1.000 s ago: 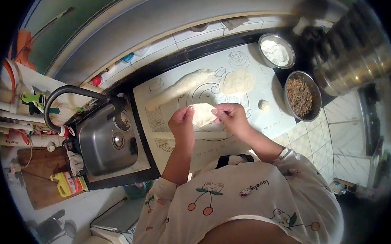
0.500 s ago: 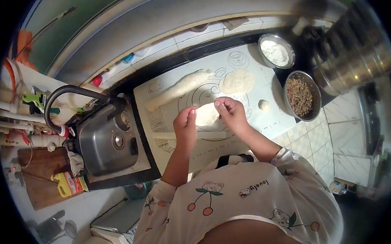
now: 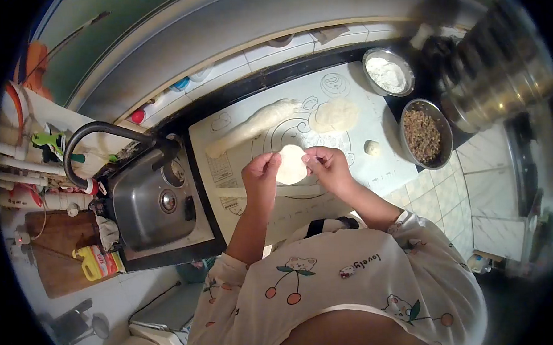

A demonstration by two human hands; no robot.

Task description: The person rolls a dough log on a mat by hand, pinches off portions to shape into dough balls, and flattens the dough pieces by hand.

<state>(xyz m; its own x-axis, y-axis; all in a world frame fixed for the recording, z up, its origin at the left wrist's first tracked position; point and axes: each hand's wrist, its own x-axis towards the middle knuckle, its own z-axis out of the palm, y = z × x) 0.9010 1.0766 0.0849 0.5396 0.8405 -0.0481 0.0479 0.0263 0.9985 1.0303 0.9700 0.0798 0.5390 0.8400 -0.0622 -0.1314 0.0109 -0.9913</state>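
A round, flat dough wrapper [image 3: 291, 165] hangs between my two hands above the mat. My left hand [image 3: 262, 174] pinches its left edge, and my right hand [image 3: 329, 166] grips the right edge between thumb and fingers. Below the hands, a pale rolling pin [image 3: 230, 192] lies across the mat, partly covered by them. Farther back on the white printed mat [image 3: 384, 168] rests a long log of dough [image 3: 256, 127]. To its right lie flat dough wrappers [image 3: 335, 114], overlapping in a pile. One small dough lump [image 3: 372, 148] sits to the right of my right hand.
Beyond the mat's right side stand a metal bowl of white flour [image 3: 387, 75] and a metal bowl of chopped filling [image 3: 425, 134]. Tall stacked metal pots [image 3: 500, 70] are behind them. On the left is a steel sink [image 3: 145, 209] with a black faucet [image 3: 111, 125].
The wrapper has turned to face the camera more fully and now shows as a rounder disc. My right hand has shifted slightly down along its edge, while the left stays nearly in place.
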